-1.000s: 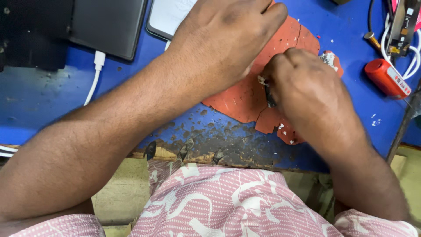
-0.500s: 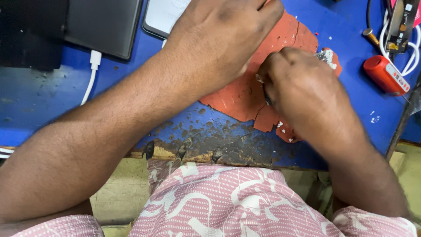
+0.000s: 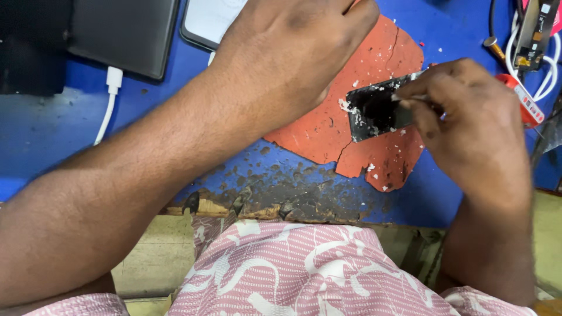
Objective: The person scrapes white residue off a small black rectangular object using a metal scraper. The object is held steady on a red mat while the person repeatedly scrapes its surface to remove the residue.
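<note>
Here, head view: right hand [image 3: 468,126] at right of centre pinches a thin metal tool [image 3: 410,98], its tip on a small black flat part [image 3: 377,111] lying on the cracked red mat [image 3: 351,126], upper centre of frame. Left hand [image 3: 293,52] lies knuckles-up over the mat's upper left edge; whether it grips anything underneath cannot be told. White flecks dot the part and the mat. Judgement: part looks thin, light, stiff and probably brittle; best held by its long edges, flat on the mat, not by the flecked face. Blue bench [image 3: 58,134] is scorched at its lower edge.
</note>
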`<state>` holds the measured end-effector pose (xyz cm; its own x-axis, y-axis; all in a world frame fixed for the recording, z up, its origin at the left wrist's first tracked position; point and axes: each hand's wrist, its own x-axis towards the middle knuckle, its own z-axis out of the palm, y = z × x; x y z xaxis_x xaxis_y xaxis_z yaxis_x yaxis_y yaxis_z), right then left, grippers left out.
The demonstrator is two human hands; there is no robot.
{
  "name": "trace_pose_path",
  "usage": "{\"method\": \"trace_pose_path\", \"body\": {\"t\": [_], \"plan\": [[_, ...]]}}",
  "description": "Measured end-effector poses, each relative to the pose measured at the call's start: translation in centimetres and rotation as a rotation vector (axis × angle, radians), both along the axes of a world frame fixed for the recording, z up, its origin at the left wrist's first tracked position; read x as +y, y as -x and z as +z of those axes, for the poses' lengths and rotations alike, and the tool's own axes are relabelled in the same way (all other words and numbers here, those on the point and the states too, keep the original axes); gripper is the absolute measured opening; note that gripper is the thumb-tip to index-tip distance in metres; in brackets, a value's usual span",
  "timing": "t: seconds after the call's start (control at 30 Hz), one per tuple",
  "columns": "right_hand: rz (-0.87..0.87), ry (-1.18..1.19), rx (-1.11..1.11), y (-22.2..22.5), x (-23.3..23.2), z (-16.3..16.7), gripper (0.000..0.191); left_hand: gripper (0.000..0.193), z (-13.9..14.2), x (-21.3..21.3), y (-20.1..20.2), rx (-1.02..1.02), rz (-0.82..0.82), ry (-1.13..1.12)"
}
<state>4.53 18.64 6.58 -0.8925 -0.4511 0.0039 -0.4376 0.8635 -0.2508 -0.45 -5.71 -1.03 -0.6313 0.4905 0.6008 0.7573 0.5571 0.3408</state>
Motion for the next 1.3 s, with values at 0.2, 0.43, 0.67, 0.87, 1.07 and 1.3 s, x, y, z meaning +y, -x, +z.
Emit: {"method": "trace_pose_path", "body": {"t": [0.2,0.43,0.67,0.87,1.07,1.3], "plan": [[-0.030,-0.067,0.058,-0.3,-0.7,-1.1,0.017,0.023,-0.1,0.0,0.0,-0.012,0.024,0.007],[0.018,-0.082,0.046,0.3,-2.7,-1.1,0.011,0.022,-0.3,0.0,0.0,-0.006,0.026,0.003],[-0.014,-0.030,0.003,0.8,-4.0,-0.5,0.013,0.018,-0.2,-0.1,0.3,-0.028,0.000,-0.030],[-0.036,-0.091,0.036,0.7,-3.4,-1.3,0.010,0.015,-0.1,-0.1,0.4,-0.030,-0.015,-0.033],[0.062,-0.062,0.006,0.9,-2.9,-1.6,0.013,0.009,0.0,0.0,0.4,-0.046,-0.017,-0.034],[0.077,-0.051,0.006,1.2,-2.2,-1.8,0.015,0.009,-0.1,-0.1,0.3,-0.019,0.019,0.070]]}}
